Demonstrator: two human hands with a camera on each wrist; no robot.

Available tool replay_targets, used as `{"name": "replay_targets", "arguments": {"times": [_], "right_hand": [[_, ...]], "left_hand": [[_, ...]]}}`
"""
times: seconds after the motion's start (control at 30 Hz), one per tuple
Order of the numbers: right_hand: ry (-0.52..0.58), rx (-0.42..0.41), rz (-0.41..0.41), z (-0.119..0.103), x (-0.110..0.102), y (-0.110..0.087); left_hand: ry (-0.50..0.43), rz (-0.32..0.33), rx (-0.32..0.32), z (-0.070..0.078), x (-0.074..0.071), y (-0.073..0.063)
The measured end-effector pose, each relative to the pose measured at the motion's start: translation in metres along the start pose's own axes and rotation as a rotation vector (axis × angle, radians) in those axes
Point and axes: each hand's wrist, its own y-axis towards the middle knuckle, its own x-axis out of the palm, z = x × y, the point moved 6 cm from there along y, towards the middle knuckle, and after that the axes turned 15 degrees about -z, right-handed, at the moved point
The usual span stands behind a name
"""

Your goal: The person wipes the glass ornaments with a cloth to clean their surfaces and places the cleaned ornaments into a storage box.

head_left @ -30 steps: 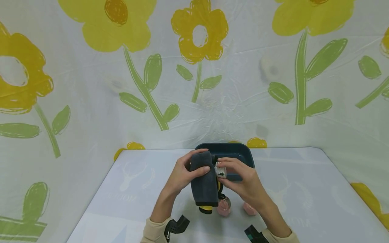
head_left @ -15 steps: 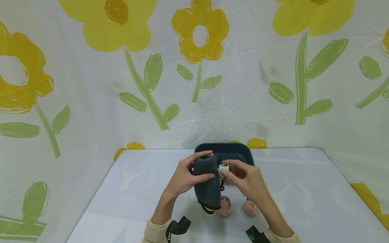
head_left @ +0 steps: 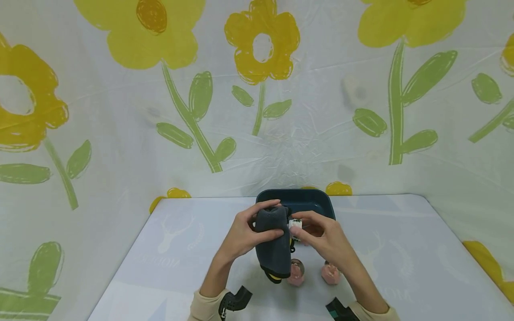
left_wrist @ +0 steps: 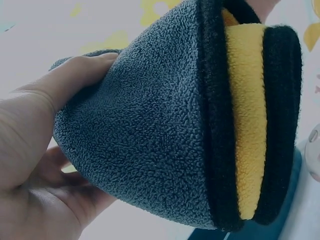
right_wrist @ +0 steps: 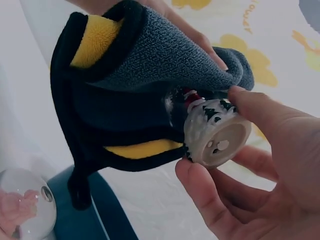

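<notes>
My left hand (head_left: 246,229) grips a folded cleaning cloth (left_wrist: 145,115), grey outside, yellow inside and edged in black, with the thumb across its near face. The cloth wraps round the clear dome of a small snow globe (right_wrist: 217,125), so most of the dome is hidden. My right hand (head_left: 323,236) pinches the globe's white base, which has dark green trees on it, between thumb and fingers. In the right wrist view the globe lies tilted, its pale round underside facing the camera.
Two snow globes with pink figures, a left one (head_left: 296,273) and a right one (head_left: 330,273), stand on the white table (head_left: 168,258) below the hands. Behind the hands sits a dark teal basin (head_left: 297,194), near the table's far edge. A flower-print sheet (head_left: 313,111) hangs beyond.
Both hands and the cloth have shifted slightly right. The cloth has tilted, and the right thumb has come up onto the globe's base. Over the last half second little differs.
</notes>
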Motion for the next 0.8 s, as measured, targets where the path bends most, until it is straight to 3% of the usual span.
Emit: {"name": "replay_targets", "arguments": {"times": [0.5,0.8], "right_hand": [[0.125,0.059,0.010,0.005,-0.001,0.000],[0.214,0.127,0.055,0.011,-0.006,0.000]], "left_hand": [[-0.078,0.049,-0.100,-0.007,-0.008,-0.004],[-0.064,0.092,-0.129,-0.010,-0.016,-0.006]]}}
